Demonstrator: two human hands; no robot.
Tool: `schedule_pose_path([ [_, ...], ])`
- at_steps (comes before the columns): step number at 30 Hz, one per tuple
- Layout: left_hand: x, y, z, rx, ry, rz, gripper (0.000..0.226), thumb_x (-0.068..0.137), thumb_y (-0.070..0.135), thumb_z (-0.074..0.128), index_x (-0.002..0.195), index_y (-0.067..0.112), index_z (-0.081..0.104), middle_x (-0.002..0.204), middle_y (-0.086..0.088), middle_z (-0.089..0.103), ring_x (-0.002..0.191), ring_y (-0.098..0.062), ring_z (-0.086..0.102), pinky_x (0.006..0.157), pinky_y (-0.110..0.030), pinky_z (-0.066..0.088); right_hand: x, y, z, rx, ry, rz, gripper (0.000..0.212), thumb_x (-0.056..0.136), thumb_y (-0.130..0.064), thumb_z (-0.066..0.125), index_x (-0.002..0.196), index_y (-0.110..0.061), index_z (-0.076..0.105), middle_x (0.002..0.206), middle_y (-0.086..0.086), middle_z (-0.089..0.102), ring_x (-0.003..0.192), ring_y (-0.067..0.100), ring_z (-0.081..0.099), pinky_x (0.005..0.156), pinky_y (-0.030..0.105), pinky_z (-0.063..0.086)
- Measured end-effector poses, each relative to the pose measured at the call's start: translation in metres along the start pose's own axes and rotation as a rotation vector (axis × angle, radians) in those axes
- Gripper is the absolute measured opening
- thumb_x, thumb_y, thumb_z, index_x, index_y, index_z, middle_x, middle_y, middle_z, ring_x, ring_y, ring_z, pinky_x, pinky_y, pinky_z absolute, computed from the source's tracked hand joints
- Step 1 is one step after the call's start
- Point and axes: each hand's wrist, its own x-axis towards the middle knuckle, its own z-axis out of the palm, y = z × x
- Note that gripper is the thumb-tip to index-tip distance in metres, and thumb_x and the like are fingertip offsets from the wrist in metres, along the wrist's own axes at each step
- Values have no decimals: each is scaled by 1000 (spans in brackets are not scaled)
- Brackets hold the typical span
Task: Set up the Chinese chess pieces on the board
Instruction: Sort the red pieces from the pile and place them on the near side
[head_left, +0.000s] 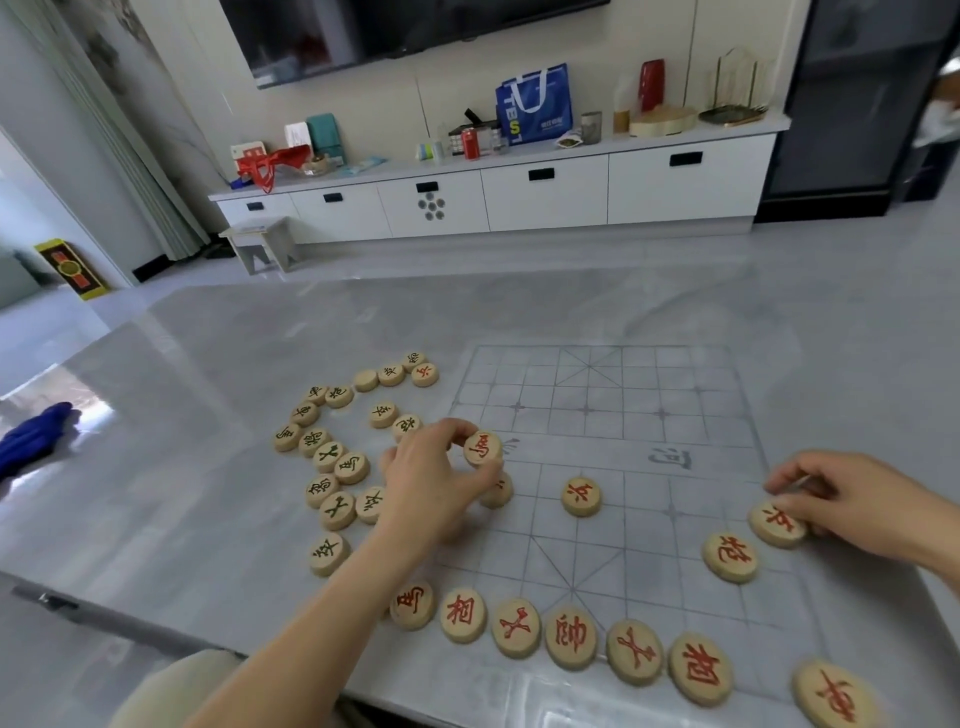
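The left hand (431, 478) pinched a raised red piece (483, 449) at the board's (613, 410) left edge, while the right hand's (857, 501) curled fingers held a second red piece (777, 526) at its right edge.

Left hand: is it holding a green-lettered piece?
No, the left hand pinches a red-lettered piece between thumb and fingertips.

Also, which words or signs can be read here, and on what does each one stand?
"TBST", sideways: blue bag.
"河": board.
"帥": centre piece of the near row.
"相": second near-row piece.
"炮": right-edge piece.
"兵": mid-board piece.
Not readable: green pieces left of the board, too small; tilted piece in the left hand's grip, blurred.
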Motion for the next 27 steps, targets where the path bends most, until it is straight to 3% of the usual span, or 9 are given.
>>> schedule_pose_path([
  [6, -32, 39, 8, -64, -42, 84, 32, 74, 47, 69, 102, 38, 57, 100, 23, 58, 104, -2, 48, 89, -24, 19, 1, -4, -1, -24, -28, 34, 10, 85, -22, 68, 81, -29, 61, 80, 1, 65, 73, 19, 62, 76, 35, 50],
  [10, -60, 59, 19, -152, -111, 126, 31, 66, 59, 63, 93, 47, 53, 97, 29, 56, 102, 3, 48, 99, -34, 35, -4, -7, -2, -19, -31, 31, 9, 85, -21, 67, 82, -27, 61, 80, 1, 63, 72, 15, 61, 70, 30, 46],
  [15, -106, 83, 43, -139, -274, 207, 38, 61, 66, 54, 94, 46, 53, 98, 29, 54, 103, 9, 43, 94, -15, 18, -5, -9, -3, 4, -11, 31, 5, 87, -23, 65, 91, -24, 63, 81, -4, 61, 71, 9, 58, 63, 24, 42],
  [18, -122, 97, 52, -58, -320, 283, 41, 60, 69, 49, 93, 45, 52, 96, 26, 53, 99, 5, 42, 91, -22, 20, -4, -10, -3, 7, -10, 31, 6, 88, -25, 64, 93, -23, 63, 79, -6, 59, 70, 7, 57, 59, 22, 40],
  [23, -131, 106, 70, -3, -277, 427, 43, 60, 64, 57, 93, 37, 64, 96, 24, 54, 95, 1, 40, 82, -21, 28, -3, -11, -2, 5, -14, 43, 8, 88, -26, 64, 95, -23, 62, 80, -6, 57, 76, 13, 58, 71, 27, 43],
  [27, -132, 106, 80, 50, -262, 470, 41, 60, 61, 58, 93, 37, 65, 96, 21, 57, 94, -2, 38, 79, -30, 29, -3, -12, -1, 8, -7, 48, 6, 87, -26, 64, 93, -24, 61, 80, -7, 57, 79, 15, 59, 72, 28, 44],
])
